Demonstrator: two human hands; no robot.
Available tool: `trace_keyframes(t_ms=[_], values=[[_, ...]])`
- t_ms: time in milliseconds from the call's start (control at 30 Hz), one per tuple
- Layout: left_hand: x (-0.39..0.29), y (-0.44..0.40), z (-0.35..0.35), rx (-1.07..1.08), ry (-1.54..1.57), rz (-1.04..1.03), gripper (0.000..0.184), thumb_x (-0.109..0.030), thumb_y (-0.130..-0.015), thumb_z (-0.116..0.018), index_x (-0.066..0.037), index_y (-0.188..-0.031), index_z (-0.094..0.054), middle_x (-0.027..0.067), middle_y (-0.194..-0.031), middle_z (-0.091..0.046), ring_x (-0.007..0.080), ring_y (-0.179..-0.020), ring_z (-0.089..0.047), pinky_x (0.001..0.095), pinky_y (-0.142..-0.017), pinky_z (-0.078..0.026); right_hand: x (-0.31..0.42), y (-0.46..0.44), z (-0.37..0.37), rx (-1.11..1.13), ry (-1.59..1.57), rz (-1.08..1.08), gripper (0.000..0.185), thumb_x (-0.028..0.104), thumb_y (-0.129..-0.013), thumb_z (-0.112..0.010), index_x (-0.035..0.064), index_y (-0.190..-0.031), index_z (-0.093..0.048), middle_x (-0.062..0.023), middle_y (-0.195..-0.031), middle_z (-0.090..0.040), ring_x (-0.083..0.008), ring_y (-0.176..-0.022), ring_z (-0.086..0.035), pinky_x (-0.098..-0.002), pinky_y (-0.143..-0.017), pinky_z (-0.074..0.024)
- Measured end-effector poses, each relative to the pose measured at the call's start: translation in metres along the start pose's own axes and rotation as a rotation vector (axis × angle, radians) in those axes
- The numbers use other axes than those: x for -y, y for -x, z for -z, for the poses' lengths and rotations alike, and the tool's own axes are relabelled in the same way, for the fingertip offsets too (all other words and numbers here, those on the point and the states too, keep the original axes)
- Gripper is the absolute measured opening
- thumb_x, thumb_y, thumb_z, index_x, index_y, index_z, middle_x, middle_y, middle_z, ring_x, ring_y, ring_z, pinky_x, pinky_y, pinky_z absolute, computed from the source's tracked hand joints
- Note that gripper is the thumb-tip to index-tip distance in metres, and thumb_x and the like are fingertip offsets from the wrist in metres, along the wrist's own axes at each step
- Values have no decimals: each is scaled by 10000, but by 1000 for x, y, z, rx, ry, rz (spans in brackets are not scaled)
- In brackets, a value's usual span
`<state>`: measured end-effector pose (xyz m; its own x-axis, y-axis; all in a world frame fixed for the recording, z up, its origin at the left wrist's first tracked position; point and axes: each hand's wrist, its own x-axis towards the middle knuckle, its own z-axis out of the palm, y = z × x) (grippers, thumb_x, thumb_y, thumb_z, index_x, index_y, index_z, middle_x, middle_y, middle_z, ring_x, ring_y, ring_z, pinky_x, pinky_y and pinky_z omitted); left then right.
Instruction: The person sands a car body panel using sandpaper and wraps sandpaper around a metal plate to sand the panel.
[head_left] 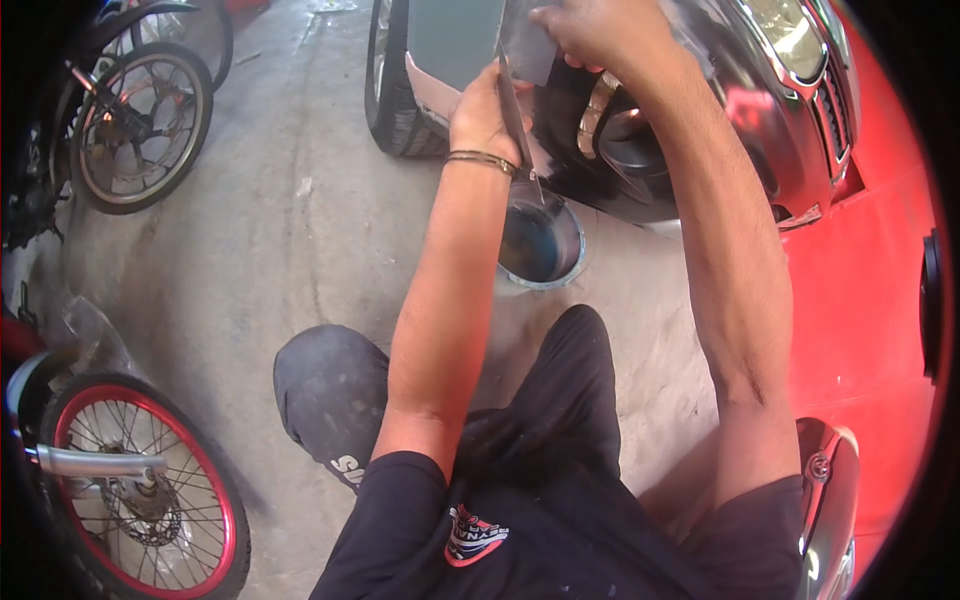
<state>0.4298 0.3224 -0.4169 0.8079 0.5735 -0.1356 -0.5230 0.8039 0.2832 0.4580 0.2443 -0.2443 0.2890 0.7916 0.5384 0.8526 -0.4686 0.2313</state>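
Observation:
At the top, my left hand (482, 115), with a band at the wrist, grips the edge of a grey panel (455, 42) with a pale pink lower border. A thin dark edge runs along the hand's right side, partly covering the fingers. To the right, my right hand (605, 35) is closed, its fingertips at a flat grey sheet (530, 48) whose kind I cannot make out. Below the hands, a round bucket (578, 262) with dark liquid-looking contents stands on the floor.
A dark car's front bumper (660, 205) and headlight (785, 38) stand at upper right, a tyre (400, 115) behind the panel. Motorcycle wheels stand on the left, one with a red rim (225, 500). A red surface (850, 320) lies at right. The floor (250, 260) is concrete.

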Motion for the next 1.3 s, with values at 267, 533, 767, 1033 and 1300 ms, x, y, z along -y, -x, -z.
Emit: trace_keyframes(t_ms=[267, 533, 767, 1033, 1300], values=[[8, 8, -9, 1, -10, -40, 213, -293, -1013, -663, -112, -1060, -561, 99, -816, -719, 178, -357, -462, 308, -352, -348, 2, 5, -1, -267, -3, 49, 243, 160, -789, -781, -43, -889, -694, -281, -885, -712, -460, -885, -712, -534, -805, -560], [30, 11, 9, 103, 84, 7, 276, -331, -998, -689, -110, -1056, -534, 126, -934, -707, 174, -381, -475, 309, -361, -350, 0, 10, 4, -122, -3, 91, 201, 122, -765, -769, -6, -887, -673, -258, -864, -699, -446, -896, -703, -535, -813, -538], [48, 24, 1, 123, 138, -71, 293, -357, -998, -692, -101, -1050, -558, 118, -938, -714, 172, -379, -480, 299, -398, -380, 1, 0, 7, -126, 81, 146, 130, 120, -761, -716, 8, -814, -677, -270, -805, -680, -447, -852, -706, -535, -775, -546], [43, 20, 0, 79, 97, -42, 279, -354, -1018, -660, -93, -940, -599, 121, -913, -745, 197, -382, -500, 320, -390, -402, -5, -13, -6, -218, 87, 241, 93, 40, -749, -649, -26, -794, -698, -289, -768, -687, -450, -782, -719, -549, -720, -565], [43, 37, -4, 207, 68, -158, 284, -332, -1052, -612, -65, -955, -618, 132, -942, -755, 174, -401, -513, 306, -383, -390, -16, -26, -5, -216, 48, 332, 88, 66, -718, -662, -8, -708, -709, -262, -706, -685, -444, -728, -722, -535, -694, -578]])
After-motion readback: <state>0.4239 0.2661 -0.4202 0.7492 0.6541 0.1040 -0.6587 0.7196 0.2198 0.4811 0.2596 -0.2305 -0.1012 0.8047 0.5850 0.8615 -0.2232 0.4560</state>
